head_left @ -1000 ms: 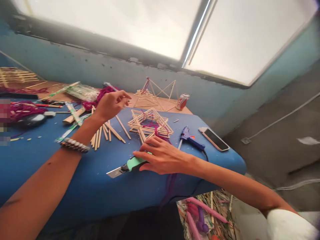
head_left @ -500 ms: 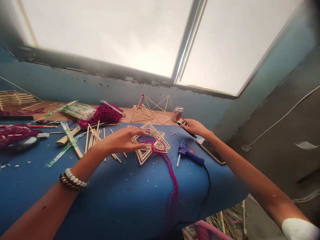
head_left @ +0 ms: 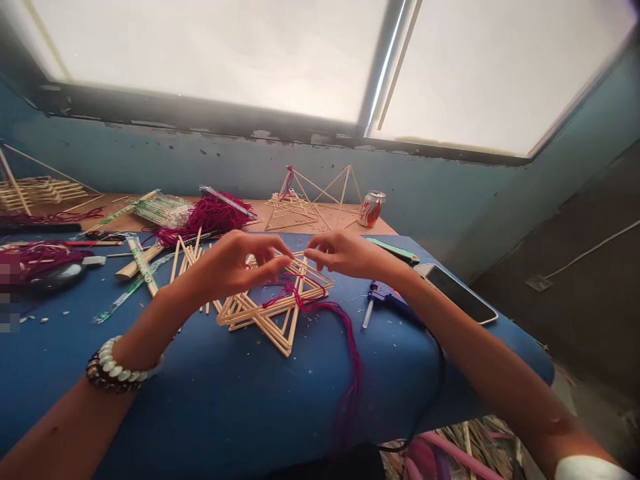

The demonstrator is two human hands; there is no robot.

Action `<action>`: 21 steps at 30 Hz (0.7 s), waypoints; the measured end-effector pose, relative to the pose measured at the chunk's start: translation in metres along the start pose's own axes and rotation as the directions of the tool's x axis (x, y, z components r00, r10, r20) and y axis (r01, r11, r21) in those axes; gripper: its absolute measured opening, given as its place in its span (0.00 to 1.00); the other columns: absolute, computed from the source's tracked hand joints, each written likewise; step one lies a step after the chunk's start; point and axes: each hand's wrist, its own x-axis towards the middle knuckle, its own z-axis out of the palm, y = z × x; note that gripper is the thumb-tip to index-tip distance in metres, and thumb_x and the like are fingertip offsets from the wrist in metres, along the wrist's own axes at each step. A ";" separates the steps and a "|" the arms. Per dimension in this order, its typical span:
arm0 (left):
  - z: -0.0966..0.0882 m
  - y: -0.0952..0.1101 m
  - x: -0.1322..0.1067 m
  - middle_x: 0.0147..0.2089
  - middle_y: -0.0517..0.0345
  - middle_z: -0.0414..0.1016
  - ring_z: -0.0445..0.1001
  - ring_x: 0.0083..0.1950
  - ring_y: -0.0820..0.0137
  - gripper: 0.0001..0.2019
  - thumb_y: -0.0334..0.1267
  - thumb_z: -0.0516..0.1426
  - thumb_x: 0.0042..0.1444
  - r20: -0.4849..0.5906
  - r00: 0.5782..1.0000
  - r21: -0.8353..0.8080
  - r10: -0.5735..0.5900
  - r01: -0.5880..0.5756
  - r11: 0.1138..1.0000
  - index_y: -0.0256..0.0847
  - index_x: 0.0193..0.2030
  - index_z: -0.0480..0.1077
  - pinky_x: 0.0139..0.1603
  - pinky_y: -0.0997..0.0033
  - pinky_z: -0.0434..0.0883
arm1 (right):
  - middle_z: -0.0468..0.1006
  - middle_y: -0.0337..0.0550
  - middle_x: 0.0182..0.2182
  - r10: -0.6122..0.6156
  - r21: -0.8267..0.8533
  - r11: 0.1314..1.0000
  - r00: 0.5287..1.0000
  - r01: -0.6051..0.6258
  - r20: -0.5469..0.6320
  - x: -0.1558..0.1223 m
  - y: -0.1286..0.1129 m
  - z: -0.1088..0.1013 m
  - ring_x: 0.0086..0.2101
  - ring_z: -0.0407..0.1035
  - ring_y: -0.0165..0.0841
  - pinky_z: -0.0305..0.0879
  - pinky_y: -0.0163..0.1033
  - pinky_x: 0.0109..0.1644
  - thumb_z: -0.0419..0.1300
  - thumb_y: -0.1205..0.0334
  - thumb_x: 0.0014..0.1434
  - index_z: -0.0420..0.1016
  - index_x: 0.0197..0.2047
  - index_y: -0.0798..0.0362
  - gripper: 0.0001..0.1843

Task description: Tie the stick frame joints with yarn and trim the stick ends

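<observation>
A star-shaped frame of thin wooden sticks (head_left: 287,347) lies on the blue tabletop, with magenta yarn (head_left: 350,333) tangled over it and trailing towards me. Above the frame's far part, my left hand (head_left: 240,263) brings thumb and index finger close together in a pinch. My right hand (head_left: 345,253) faces it from the other side, fingers bent and tips together near a far point of the frame. What sits between the fingertips of either hand is too small to make out. A green utility knife (head_left: 393,250) lies just beyond my right wrist.
A blue glue gun (head_left: 387,295) is partly under my right forearm, beside a phone (head_left: 457,293). Behind stand a drink can (head_left: 373,209) and stick pyramids (head_left: 345,193). Loose sticks (head_left: 175,270), a magenta yarn heap (head_left: 217,213) and wrapped stick bundles (head_left: 163,208) fill the left.
My right hand has let go of the utility knife and moved left to the stick frame. The frame has turned and shifted nearer. My left hand's fingers have drawn closer together.
</observation>
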 end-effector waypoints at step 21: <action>-0.007 -0.027 -0.002 0.32 0.60 0.83 0.79 0.32 0.66 0.16 0.53 0.56 0.65 -0.033 0.953 0.375 -0.300 0.290 0.881 0.47 0.42 0.80 0.32 0.69 0.64 | 0.70 0.35 0.20 0.077 0.346 0.926 0.974 -0.150 0.215 -0.016 0.000 0.012 0.22 0.58 0.25 0.55 0.35 0.27 0.58 0.51 0.63 0.77 0.27 0.53 0.18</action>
